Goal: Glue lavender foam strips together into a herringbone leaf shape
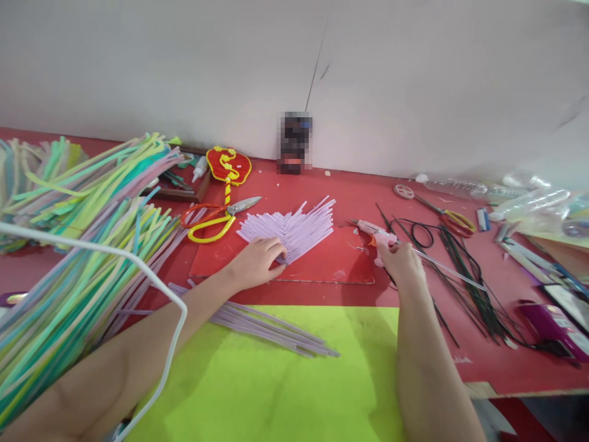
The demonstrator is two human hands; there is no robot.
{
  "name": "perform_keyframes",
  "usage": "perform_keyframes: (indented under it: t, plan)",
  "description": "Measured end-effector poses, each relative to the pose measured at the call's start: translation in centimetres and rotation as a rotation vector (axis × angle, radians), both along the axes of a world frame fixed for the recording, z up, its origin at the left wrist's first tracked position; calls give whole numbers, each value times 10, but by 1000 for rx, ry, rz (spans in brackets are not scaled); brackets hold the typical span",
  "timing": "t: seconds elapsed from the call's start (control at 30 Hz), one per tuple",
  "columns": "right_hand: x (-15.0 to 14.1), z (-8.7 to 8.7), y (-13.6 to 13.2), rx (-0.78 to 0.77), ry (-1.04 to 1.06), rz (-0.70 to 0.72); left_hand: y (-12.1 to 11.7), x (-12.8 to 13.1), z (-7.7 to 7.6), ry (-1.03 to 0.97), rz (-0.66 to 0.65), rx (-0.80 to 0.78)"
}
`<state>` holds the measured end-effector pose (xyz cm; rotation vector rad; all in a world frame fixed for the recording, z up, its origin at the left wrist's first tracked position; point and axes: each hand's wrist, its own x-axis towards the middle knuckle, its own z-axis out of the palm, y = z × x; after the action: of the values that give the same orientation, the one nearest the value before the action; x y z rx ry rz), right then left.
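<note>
A lilac fan of pipe cleaners (306, 227), set side by side in a V-shaped leaf pattern, lies on a red board (338, 264). My left hand (260, 261) grips its lower tip, with thumb and fingers curled together there. Over to the right, my right hand (401, 261) is wrapped round the handle of a pink hot glue gun (375, 232). The gun's nozzle points left toward the lilac piece but stays apart from it, and a clear glue stick (453, 271) juts from its back. Loose lilac pipe cleaners (276, 330) rest nearer me, below my left hand.
Yellow-and-red-handled scissors (211, 228) lie left of the fan. Bundles of coloured pipe cleaners (83, 276) fill the left side, crossed by a white cable (159, 282). Dark stems (469, 288), a second pair of scissors (453, 220) and a purple box (554, 328) lie right.
</note>
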<state>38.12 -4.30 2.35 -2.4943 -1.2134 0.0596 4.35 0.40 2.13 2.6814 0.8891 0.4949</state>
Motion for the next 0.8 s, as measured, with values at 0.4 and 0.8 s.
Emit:
perform_keyframes:
  t: [0.4, 0.8]
  plan:
    - [0, -9, 8, -140, 56, -15, -1, -1, 0, -11, -16, 17]
    - [-13, -11, 10, 149, 88, -68, 3, -12, 16, -279, 83, 91]
